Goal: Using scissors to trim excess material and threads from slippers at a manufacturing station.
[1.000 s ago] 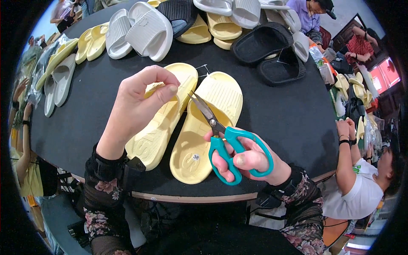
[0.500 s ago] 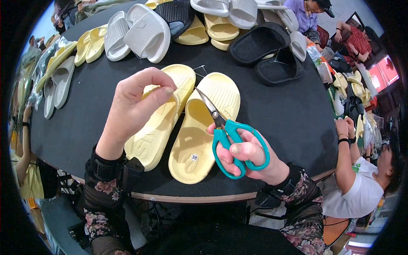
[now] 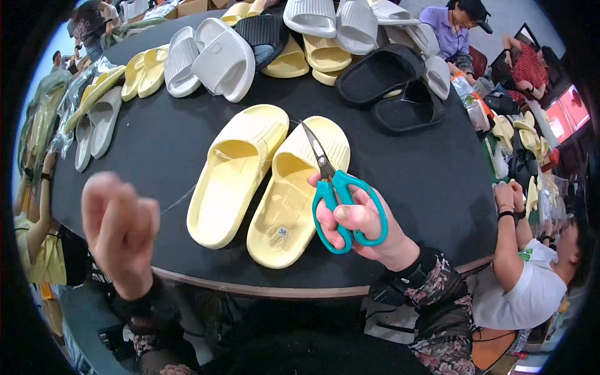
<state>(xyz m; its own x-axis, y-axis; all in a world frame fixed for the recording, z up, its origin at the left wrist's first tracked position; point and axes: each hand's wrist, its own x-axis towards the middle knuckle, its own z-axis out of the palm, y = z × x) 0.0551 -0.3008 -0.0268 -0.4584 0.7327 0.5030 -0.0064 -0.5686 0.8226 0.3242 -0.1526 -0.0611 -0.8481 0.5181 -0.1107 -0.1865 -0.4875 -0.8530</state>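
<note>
Two pale yellow slide sandals lie side by side on the black round table (image 3: 437, 187): the left sandal (image 3: 234, 172) and the right sandal (image 3: 294, 194), which has a small round sticker on its heel. My right hand (image 3: 359, 222) grips teal-handled scissors (image 3: 340, 200), blades pointing up over the right sandal's strap. My left hand (image 3: 122, 231) is blurred and raised near the table's front left edge, fingers loosely curled. A thin thread (image 3: 178, 201) runs from it toward the left sandal.
White, yellow and black sandals (image 3: 387, 75) are heaped along the table's far side, with grey and yellow ones (image 3: 94, 125) at the left rim. A person in a white shirt (image 3: 525, 287) sits at the right; others sit farther back.
My left hand has come off the left sandal and swung down and left toward the table edge. The scissors have drawn back slightly toward me.
</note>
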